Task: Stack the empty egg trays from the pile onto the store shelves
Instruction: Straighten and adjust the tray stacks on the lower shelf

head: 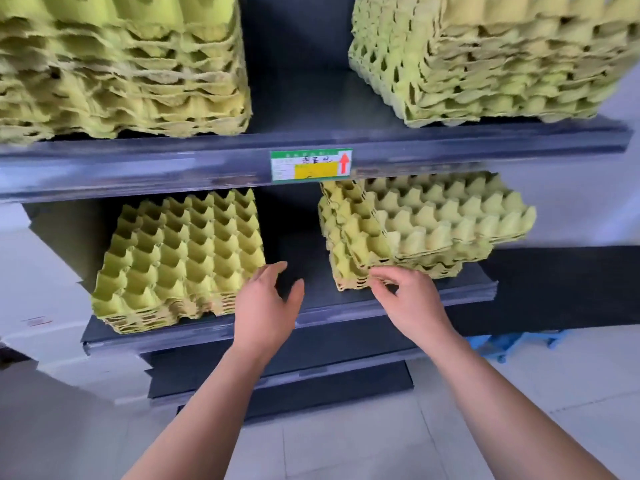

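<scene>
Two short stacks of yellow-green egg trays sit on the dark lower shelf (311, 306): a left stack (180, 261) and a right stack (422, 226) whose trays lie askew. My right hand (408, 299) touches the near bottom corner of the right stack, fingers curled at its edge; whether they grip it is unclear. My left hand (266, 306) hovers open over the bare shelf between the stacks, holding nothing. Two tall stacks stand on the upper shelf, one at the left (121, 64) and one at the right (491, 57).
A green and yellow price label (311, 165) with a red arrow is fixed to the upper shelf's front rail. White boxes (41, 306) stand to the left of the shelving. A blue plastic item (512, 344) lies on the tiled floor at the right.
</scene>
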